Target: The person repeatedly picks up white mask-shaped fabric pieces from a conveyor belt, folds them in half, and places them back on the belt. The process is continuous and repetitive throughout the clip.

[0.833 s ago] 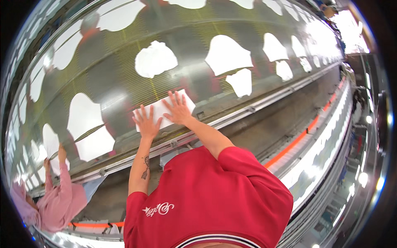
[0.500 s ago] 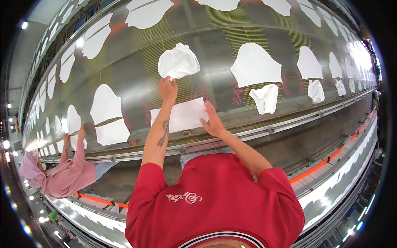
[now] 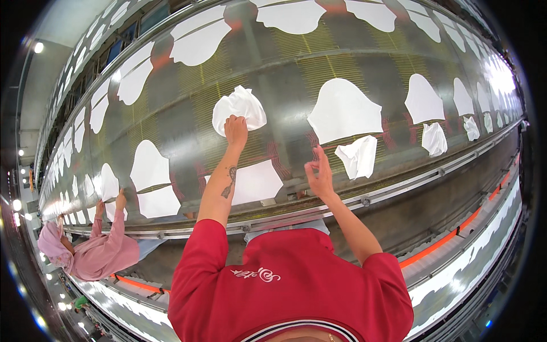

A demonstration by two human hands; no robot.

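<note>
Pinching a crumpled white piece [image 3: 246, 104] near its lower edge, the left hand [image 3: 236, 130] has its fingers drawn together on the material. That piece lies on the long grey table [image 3: 288, 108] ahead of the wearer, bunched into a rounded heap with soft folds and an uneven upper rim. The right hand [image 3: 321, 174] is loosely open, its fingers parted and slightly blurred, to the right of the left hand (whether its fingertips touch the table, I cannot tell).

Below the heap, a flat white piece [image 3: 253, 183] lies smooth, with a blunt point at its right end; the left forearm crosses over its left part. Just beyond the right hand lie a smooth domed panel [image 3: 345, 111] and, below it, a creased white piece [image 3: 358, 157] with rumpled edges. The table carries many more such pale shapes in rows, over bands of thin yellow lines and red wavy marks [image 3: 278, 161]. To the left, a second domed panel [image 3: 150, 165] sits above a flat lower piece [image 3: 158, 202]. Farther left, a co-worker [image 3: 108, 256] in pink has both hands at a white panel. Along the table's near side runs a metal rail [image 3: 367, 202].
</note>
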